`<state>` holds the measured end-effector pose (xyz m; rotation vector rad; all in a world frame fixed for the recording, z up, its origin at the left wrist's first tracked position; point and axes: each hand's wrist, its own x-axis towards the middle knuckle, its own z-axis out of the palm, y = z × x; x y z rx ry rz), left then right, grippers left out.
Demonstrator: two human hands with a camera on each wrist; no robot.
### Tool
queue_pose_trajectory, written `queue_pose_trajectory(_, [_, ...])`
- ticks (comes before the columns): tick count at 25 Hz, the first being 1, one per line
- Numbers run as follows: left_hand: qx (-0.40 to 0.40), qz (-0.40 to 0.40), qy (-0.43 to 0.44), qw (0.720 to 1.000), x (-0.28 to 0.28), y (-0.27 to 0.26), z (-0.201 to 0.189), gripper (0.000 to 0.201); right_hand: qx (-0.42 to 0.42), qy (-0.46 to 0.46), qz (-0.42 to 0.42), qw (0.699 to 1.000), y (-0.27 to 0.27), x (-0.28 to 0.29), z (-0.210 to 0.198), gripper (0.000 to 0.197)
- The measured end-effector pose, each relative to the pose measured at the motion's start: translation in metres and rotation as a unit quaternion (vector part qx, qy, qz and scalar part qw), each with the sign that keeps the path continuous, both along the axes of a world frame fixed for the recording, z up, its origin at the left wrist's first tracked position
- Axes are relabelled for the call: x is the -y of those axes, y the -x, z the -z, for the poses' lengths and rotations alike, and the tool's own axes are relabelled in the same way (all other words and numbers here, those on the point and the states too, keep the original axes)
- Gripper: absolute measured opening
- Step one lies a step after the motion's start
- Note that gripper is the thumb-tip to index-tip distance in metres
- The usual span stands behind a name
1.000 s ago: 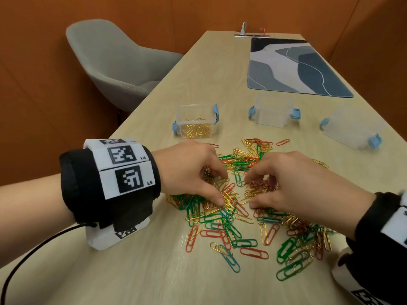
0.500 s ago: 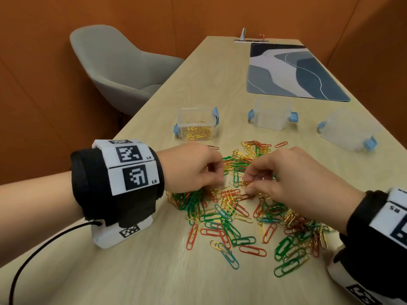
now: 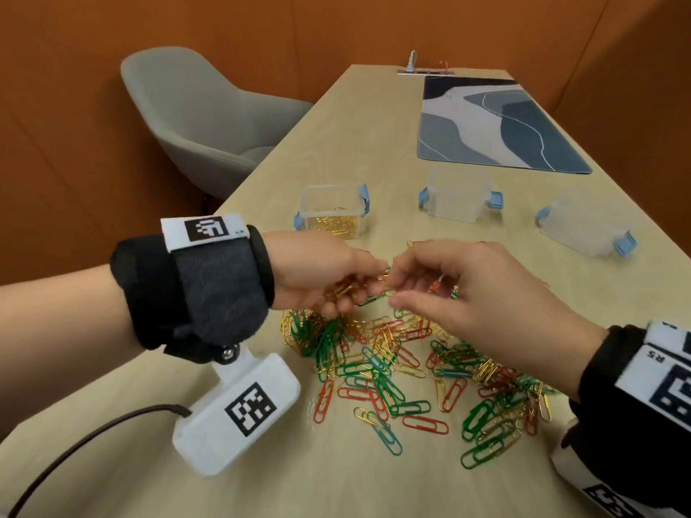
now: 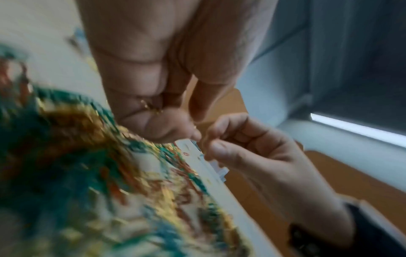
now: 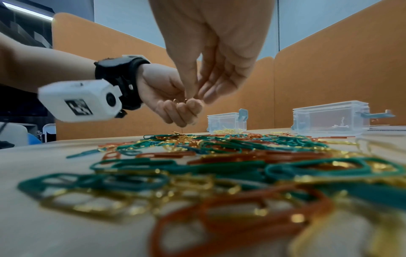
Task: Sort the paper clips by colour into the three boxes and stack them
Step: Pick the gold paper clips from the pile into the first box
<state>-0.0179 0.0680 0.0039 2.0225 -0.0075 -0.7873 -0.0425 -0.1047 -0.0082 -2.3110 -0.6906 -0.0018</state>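
A mixed pile of red, green and gold paper clips (image 3: 392, 368) lies on the wooden table (image 3: 355, 136). Above its far side my left hand (image 3: 355, 289) is raised, fingers curled round a small bunch of gold clips (image 3: 342, 289). My right hand (image 3: 392, 291) meets it fingertip to fingertip, thumb and forefinger pinched, apparently on a gold clip. The right wrist view shows gold clips (image 5: 180, 101) in the cupped left hand (image 5: 182, 107) under my right hand (image 5: 195, 93). Three clear boxes stand behind: the left box (image 3: 332, 214) holds gold clips; the middle box (image 3: 458, 198) and right box (image 3: 583, 226) look empty.
A grey chair (image 3: 202, 117) stands off the table's left edge. A blue-grey desk mat (image 3: 497, 125) lies at the far right. The left wrist camera (image 3: 239, 409) and its cable (image 3: 93, 439) hang over the near-left table. Orange partitions enclose the space.
Both hands have lifted off the pile. The left hand has turned and closed on gold clips, and the right hand has come up to its fingertips.
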Motion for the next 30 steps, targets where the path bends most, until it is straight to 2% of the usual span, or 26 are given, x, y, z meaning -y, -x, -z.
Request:
queue_pose_trajectory(1, [0.076,0.051,-0.096,0.991,-0.003,0.0,0.002,0.026,-0.013,0.06,-0.023,0.998,0.0,-0.001,0.001,0.006])
queue_pose_trajectory(2, [0.147,0.105,-0.176,0.968,-0.004,0.001,0.003,0.02,-0.026,0.124,-0.05,0.991,0.0,-0.001,0.002,0.009])
queue_pose_trajectory(3, [0.203,0.147,-0.219,0.943,-0.004,0.002,0.004,0.013,-0.039,0.175,-0.065,0.982,0.0,-0.001,0.003,0.013])
queue_pose_trajectory(5, [0.249,0.19,-0.253,0.915,-0.003,0.006,0.006,0.022,-0.053,0.217,-0.048,0.974,-0.001,0.0,0.003,0.013])
queue_pose_trajectory(7, [0.258,0.183,-0.254,0.914,0.0,0.007,0.008,0.026,-0.044,0.224,-0.018,0.973,-0.001,0.002,0.002,0.009])
queue_pose_trajectory(9, [0.259,0.173,-0.251,0.917,0.001,0.007,0.009,0.021,-0.04,0.218,-0.003,0.975,-0.001,0.003,0.001,0.008])
queue_pose_trajectory(15, [0.249,0.162,-0.257,0.92,-0.004,0.005,0.013,0.015,-0.063,0.251,-0.06,0.964,0.001,-0.004,-0.003,0.022])
queue_pose_trajectory(18, [0.237,0.137,-0.236,0.933,-0.014,0.003,0.009,0.014,-0.036,0.244,-0.009,0.969,-0.001,0.0,0.0,0.017])
queue_pose_trajectory(21, [0.241,0.125,-0.234,0.934,-0.023,0.006,0.006,0.01,-0.004,0.252,0.024,0.967,-0.002,0.004,0.001,0.018])
queue_pose_trajectory(23, [0.261,0.123,-0.238,0.927,-0.022,0.007,0.005,0.015,-0.011,0.237,-0.003,0.971,-0.002,0.002,0.0,0.017])
queue_pose_trajectory(26, [0.294,0.157,-0.249,0.909,-0.009,0.01,0.004,0.031,-0.049,0.239,-0.071,0.967,-0.001,-0.005,-0.001,0.03])
queue_pose_trajectory(28, [0.303,0.183,-0.265,0.897,0.002,0.012,0.006,0.036,-0.058,0.25,-0.069,0.964,-0.001,-0.006,0.0,0.033])
queue_pose_trajectory(30, [0.308,0.192,-0.273,0.891,0.009,0.012,0.007,0.031,-0.061,0.243,-0.044,0.967,-0.002,-0.005,0.0,0.026])
